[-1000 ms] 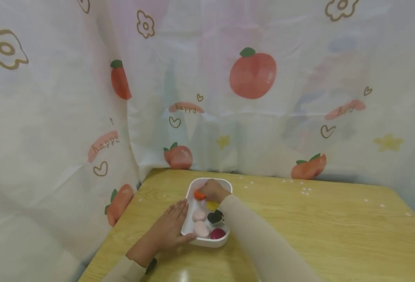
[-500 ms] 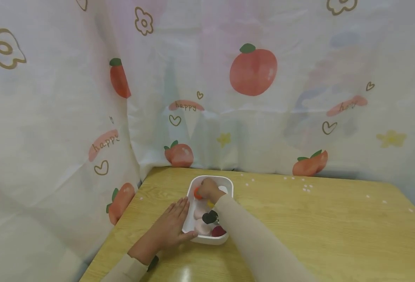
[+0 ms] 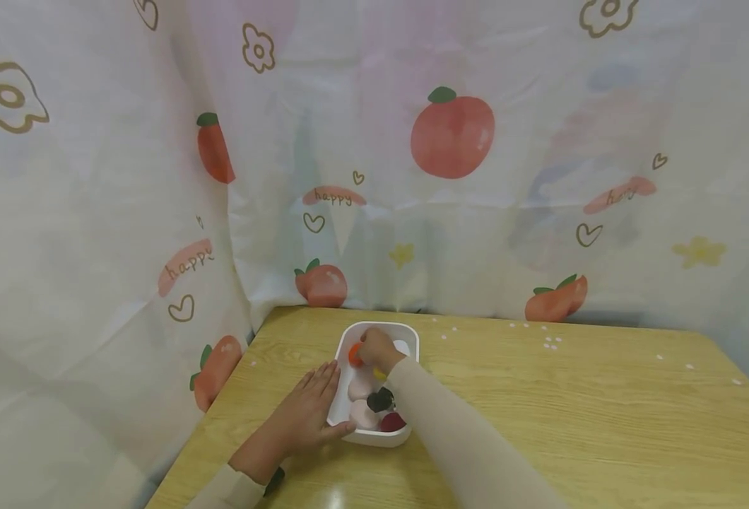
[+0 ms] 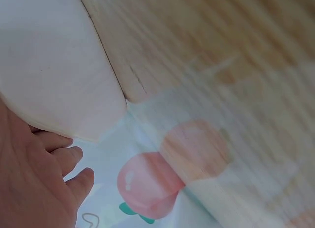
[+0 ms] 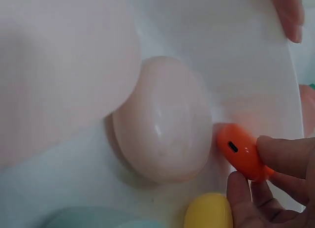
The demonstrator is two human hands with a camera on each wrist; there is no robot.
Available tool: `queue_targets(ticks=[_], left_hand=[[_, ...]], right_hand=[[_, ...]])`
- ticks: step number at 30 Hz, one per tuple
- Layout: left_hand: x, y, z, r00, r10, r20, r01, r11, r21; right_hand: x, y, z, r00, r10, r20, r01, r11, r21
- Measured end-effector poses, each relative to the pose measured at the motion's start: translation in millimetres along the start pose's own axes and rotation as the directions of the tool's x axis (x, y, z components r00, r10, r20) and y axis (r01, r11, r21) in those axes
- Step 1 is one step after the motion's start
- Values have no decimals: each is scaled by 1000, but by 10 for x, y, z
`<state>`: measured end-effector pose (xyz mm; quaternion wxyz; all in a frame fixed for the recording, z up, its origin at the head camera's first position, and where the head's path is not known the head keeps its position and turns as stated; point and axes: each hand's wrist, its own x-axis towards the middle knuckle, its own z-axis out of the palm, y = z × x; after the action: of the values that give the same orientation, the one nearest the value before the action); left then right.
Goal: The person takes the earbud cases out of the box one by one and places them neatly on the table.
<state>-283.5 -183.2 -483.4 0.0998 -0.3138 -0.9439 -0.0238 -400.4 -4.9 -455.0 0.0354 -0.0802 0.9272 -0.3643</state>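
A white tray with rounded corners stands on the wooden table. My left hand lies along its left side, fingers straight and thumb at the near corner. Inside the tray, my right hand pinches a small glossy orange rounded object with a dark slot in it. The object sits close to the tray wall. Beside those fingers is a yellow rounded object. A pale pink egg-shaped object lies near the orange one, and a larger pale pink one fills the right wrist view's left side.
A dark red rounded object is in the tray's near right corner. A black heart-shaped thing shows by the right sleeve. Printed cloth hangs behind and left of the table. Small white spots dot the tabletop.
My right hand and forearm have shifted slightly left in the tray, and the orange object has moved slightly with the hand. The left hand stays at the tray's side.
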Motion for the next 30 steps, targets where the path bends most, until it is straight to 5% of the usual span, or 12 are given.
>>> queue_targets(ticks=[12,17,19,23,25,30], left_hand=[[-6,29,3,1000,8,-4,-8,1000,17],[-12,45,-16,1000,-10,7,10,1000,4],[-12,53,-18,1000,-14,10,14,1000,2],[-8,59,-24,1000,-21,19,21,1000,-1],[-5,58,-23,1000,-25,18,25,1000,-1],[-5,59,-18,999,-29,19,29,1000,4]], right_hand=[[44,180,6,999,-37,-26,37,999,-12],[25,228,-53,1000,-1,18,-2,985,171],[9,238,-71,997,31,76,-55,938,341],[-21,220,-99,976,69,206,-187,749,635],[-35,209,-112,967,68,244,-222,688,691],[-71,221,-166,961,34,274,-231,642,731]])
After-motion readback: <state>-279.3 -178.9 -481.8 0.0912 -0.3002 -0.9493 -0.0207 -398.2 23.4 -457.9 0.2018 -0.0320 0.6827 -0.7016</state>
